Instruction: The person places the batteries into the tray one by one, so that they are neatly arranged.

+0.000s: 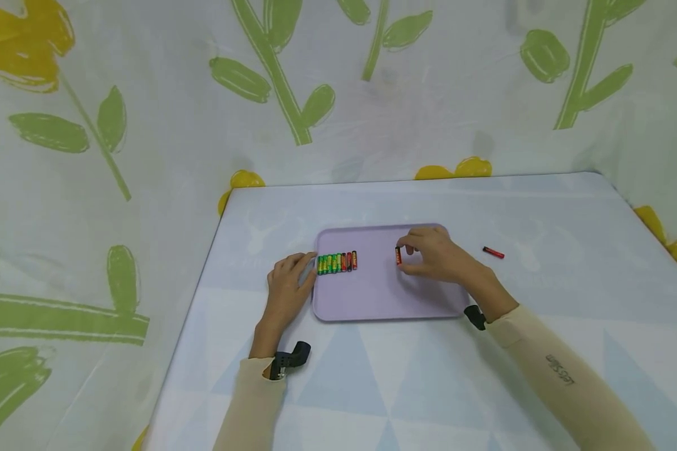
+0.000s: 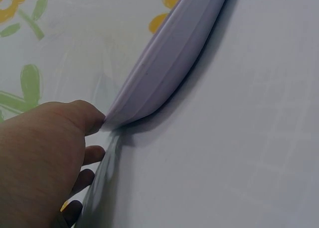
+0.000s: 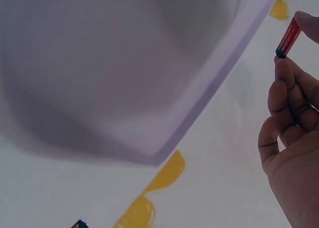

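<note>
Above a light purple tray (image 1: 372, 304), my right hand (image 1: 437, 255) pinches a red and black battery (image 1: 398, 255) end to end between thumb and fingertip. The right wrist view shows that battery (image 3: 289, 38) between the thumb and a finger of the right hand (image 3: 299, 123). My left hand (image 1: 286, 285) rests at the tray's left edge; in the left wrist view its thumb touches the tray's rim (image 2: 164, 63). Beside it, inside the tray, several green batteries (image 1: 330, 264) stand in a row with red and black batteries (image 1: 349, 260) at the right end.
Another red battery (image 1: 493, 252) lies on the table (image 1: 547, 275) to the right of the tray. A white cloth with green leaves and yellow flowers (image 1: 163, 81) hangs behind and to the left of the table.
</note>
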`<state>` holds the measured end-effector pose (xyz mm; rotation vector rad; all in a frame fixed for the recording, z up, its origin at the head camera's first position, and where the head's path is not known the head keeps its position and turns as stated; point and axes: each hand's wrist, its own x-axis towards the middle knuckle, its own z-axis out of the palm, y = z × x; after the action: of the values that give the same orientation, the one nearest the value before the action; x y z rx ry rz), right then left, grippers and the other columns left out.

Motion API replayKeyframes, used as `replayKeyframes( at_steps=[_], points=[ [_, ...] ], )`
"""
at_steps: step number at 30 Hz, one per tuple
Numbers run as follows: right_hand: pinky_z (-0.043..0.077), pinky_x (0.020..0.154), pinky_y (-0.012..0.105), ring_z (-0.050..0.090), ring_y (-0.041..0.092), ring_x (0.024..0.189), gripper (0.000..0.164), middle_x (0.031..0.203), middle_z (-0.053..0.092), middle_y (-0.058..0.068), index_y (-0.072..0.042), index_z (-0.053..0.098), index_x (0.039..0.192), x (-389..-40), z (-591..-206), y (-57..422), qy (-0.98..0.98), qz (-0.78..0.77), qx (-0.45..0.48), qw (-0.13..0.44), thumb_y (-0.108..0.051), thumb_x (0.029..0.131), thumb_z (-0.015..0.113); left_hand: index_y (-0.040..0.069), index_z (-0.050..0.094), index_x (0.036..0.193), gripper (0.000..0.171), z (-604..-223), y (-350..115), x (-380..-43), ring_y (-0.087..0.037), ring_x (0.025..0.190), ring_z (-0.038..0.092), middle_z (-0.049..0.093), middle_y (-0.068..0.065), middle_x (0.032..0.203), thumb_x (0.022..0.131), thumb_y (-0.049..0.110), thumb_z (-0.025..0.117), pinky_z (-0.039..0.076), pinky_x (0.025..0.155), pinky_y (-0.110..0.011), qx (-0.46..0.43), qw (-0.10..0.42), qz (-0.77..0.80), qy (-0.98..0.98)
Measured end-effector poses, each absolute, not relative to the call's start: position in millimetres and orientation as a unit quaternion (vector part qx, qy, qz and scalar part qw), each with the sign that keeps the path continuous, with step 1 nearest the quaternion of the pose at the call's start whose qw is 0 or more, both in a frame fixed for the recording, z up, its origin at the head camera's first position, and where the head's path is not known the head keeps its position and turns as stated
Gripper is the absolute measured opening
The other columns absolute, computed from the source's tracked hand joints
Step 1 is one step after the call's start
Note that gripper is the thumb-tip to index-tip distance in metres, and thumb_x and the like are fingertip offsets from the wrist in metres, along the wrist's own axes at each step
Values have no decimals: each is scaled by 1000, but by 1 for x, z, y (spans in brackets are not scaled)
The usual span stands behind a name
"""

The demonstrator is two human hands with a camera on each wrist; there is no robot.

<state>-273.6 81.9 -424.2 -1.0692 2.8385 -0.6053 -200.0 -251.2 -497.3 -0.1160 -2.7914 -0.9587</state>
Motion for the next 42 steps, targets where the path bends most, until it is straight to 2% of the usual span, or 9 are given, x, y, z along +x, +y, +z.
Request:
replayKeyframes(
  at_steps=[6,12,21,27,36,42],
  points=[
    [38,92,44,52,19,93,34,92,61,-1,-12,72,113,-275,-425,65,917,-201,-342,36,-30,85,79,26,54,146,43,-497,-251,-201,-29,133,36,50,-5,144,104,36,52,20,109,-55,-39,92,-324,-941],
    [38,88,41,51,19,89,36,92,61,1,-10,71,115,-279,-426,49,917,-201,-340,48,-30,86,80,27,54,145,42,-496,-252,-201,-29,133,36,50,-4,144,104,36,53,20,109,-54,-41,91,-322,-942],
    [37,95,44,52,19,91,36,93,63,2,-10,72,115,-285,-428,33,916,-198,-343,57,-30,86,80,26,55,145,42,-494,-251,-202,-30,133,37,51,-5,143,104,36,53,21,109,-56,-47,94,-320,-941],
    [35,90,45,51,19,86,33,88,60,0,-10,73,110,-286,-434,24,911,-199,-357,52,-28,83,81,24,55,145,42,-492,-251,-199,-32,132,38,51,-6,142,104,33,54,22,108,-55,-47,94,-323,-940],
    [35,86,41,50,18,87,36,88,58,-2,-11,72,112,-288,-437,12,918,-169,-352,72,-31,83,82,26,54,145,42,-494,-252,-198,-30,132,37,51,-4,143,104,35,53,22,108,-54,-45,93,-326,-940],
    [35,83,40,51,18,86,37,86,57,-3,-10,73,111,-291,-442,9,918,-164,-355,60,-30,82,83,26,54,145,42,-494,-252,-199,-29,132,37,50,-4,143,104,35,53,22,108,-54,-46,96,-323,-940]
  ],
)
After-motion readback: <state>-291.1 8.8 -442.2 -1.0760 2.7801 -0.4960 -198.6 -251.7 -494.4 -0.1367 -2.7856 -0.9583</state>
